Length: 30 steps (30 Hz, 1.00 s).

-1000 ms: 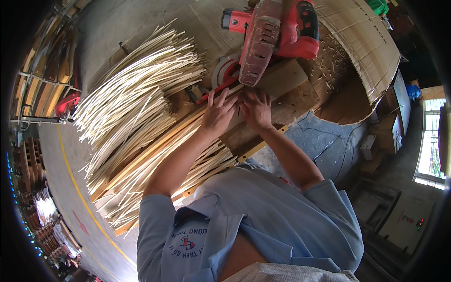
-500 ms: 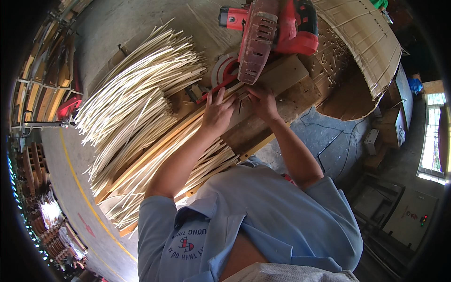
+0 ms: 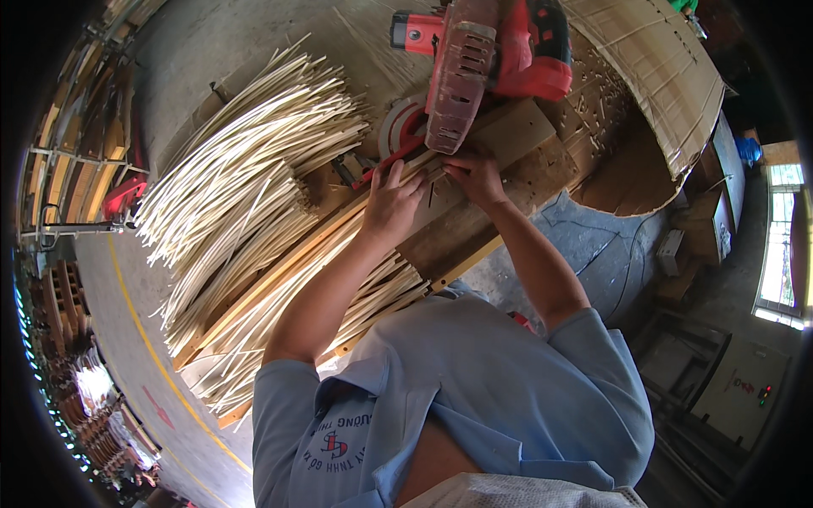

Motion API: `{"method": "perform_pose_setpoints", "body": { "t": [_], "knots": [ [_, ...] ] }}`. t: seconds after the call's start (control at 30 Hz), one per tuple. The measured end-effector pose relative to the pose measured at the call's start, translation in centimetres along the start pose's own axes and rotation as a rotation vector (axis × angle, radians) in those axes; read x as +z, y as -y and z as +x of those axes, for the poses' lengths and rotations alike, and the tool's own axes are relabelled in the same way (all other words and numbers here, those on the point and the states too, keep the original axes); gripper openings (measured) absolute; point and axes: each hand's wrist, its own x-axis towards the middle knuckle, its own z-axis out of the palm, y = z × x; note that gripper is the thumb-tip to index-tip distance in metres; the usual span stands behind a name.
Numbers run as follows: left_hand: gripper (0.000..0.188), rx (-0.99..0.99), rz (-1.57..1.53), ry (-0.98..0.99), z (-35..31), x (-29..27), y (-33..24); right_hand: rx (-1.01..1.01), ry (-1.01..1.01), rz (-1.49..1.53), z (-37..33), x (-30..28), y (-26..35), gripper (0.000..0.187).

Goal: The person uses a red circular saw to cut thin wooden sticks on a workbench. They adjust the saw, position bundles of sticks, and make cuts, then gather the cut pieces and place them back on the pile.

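Observation:
Pale thin sticks, like rattan or cane, run in a bundle point(image 3: 334, 245) along a wooden trough up to a red miter saw point(image 3: 461, 89). My left hand point(image 3: 394, 203) is closed over this bundle, just short of the saw's guard. To its right, my right hand point(image 3: 478, 178) pinches at the sticks' front ends, beside the wooden block point(image 3: 517, 140). The fingertips of both hands are partly hidden, and the guard covers the blade. A large heap of similar sticks point(image 3: 254, 161) lies to the left of the trough.
Beyond the saw, a curved cardboard sheet point(image 3: 652, 76) stands around many short cut pieces point(image 3: 593, 102). Dark cables point(image 3: 605, 245) lie on the floor at right. Racks of wooden parts point(image 3: 85, 161) stand at far left. A yellow line point(image 3: 144, 317) crosses the floor.
My right hand has shifted slightly, its fingers still at the stick ends, and the right forearm has swung a little rightward. My left hand stays on the bundle.

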Motion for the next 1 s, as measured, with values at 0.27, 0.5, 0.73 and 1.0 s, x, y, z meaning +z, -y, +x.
{"method": "perform_pose_setpoints", "body": {
  "t": [0.27,0.5,0.73,1.0],
  "knots": [
    [0.038,0.015,-0.014,-0.015,0.0,0.0,0.3,0.024,-0.004,-0.018,0.0,-0.1,0.6,0.026],
    [0.039,0.017,-0.025,0.005,0.1,0.2,0.4,0.036,-0.055,-0.098,0.0,0.6,0.3,0.024],
    [0.036,0.011,0.022,0.052,0.1,0.3,0.6,0.070,-0.063,-0.157,-0.1,0.8,1.4,0.020],
    [0.038,0.039,0.038,0.062,0.1,0.5,1.0,0.054,-0.086,-0.203,-0.3,0.9,1.8,0.018]
  ]
}}
